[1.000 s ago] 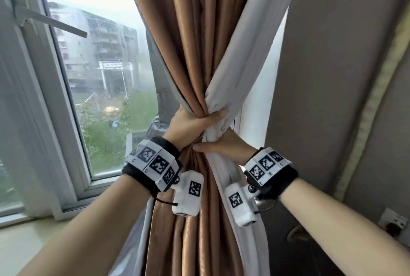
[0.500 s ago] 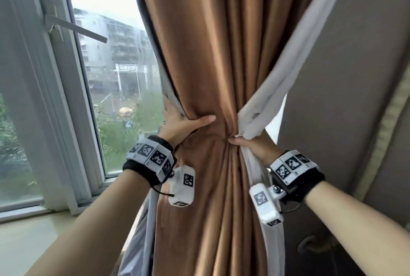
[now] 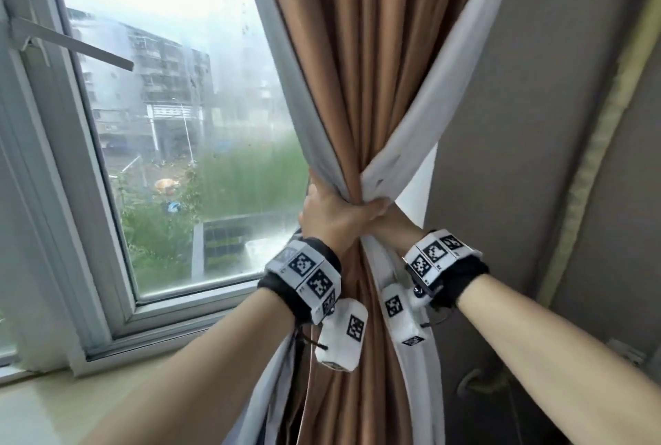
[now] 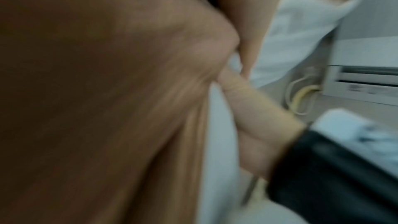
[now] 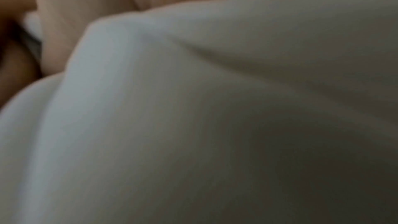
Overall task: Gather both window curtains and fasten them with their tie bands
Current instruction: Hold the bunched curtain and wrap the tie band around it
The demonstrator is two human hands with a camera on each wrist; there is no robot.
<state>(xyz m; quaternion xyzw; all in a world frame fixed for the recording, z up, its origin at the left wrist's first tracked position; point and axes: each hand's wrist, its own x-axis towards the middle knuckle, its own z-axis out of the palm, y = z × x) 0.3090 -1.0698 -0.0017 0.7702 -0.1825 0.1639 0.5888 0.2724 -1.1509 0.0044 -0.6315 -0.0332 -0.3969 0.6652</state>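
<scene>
A brown curtain (image 3: 361,86) with a white lining (image 3: 429,115) hangs beside the window, drawn into a narrow waist at mid height. My left hand (image 3: 332,215) grips that waist from the window side, fingers wrapped round the bunched fabric. Just behind and below it, my right hand (image 3: 397,230) holds the same bunch from the wall side, its fingers mostly hidden. In the blurred left wrist view the brown cloth (image 4: 107,91) fills the frame and the right hand (image 4: 258,125) presses into the fold. White lining (image 5: 215,108) fills the right wrist view. I see no tie band round the curtain.
The window (image 3: 179,122) with its grey handle (image 3: 71,43) is on the left, a pale sill (image 3: 53,409) below it. A grey wall (image 3: 518,158) stands close on the right, with a loop of cord (image 3: 477,382) low on it and a socket (image 3: 622,351).
Half a second ago my hands were apart with the curtain spread wide between them. They have come together again, squeezing the fabric into a tight bunch.
</scene>
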